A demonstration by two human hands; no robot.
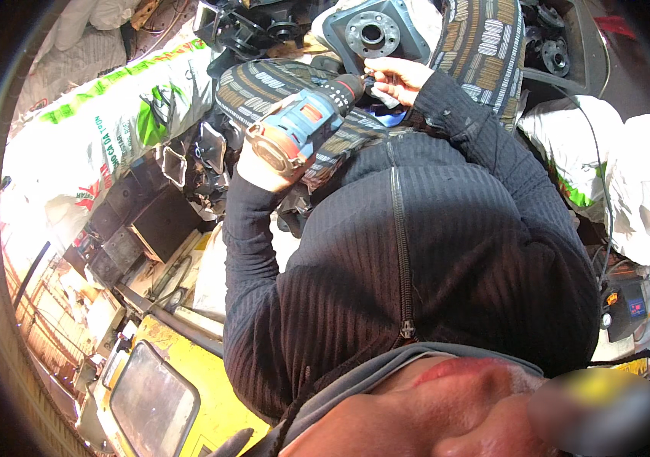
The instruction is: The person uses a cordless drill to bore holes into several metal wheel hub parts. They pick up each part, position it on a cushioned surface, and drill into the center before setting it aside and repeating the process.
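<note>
My left hand grips the handle of a blue and black cordless drill that lies across my patterned trouser leg, its nose pointing up and right. My right hand closes its fingers on the drill's chuck and the bit at its tip. Just beyond the chuck stands a grey metal housing with a round flange and bolt holes. My dark ribbed zip jacket fills the middle of the view.
A white printed sack with green markings lies at the left. Dark metal boxes sit below it, and a yellow machine with a window is at the lower left. White cloth and black flanged parts lie at the right.
</note>
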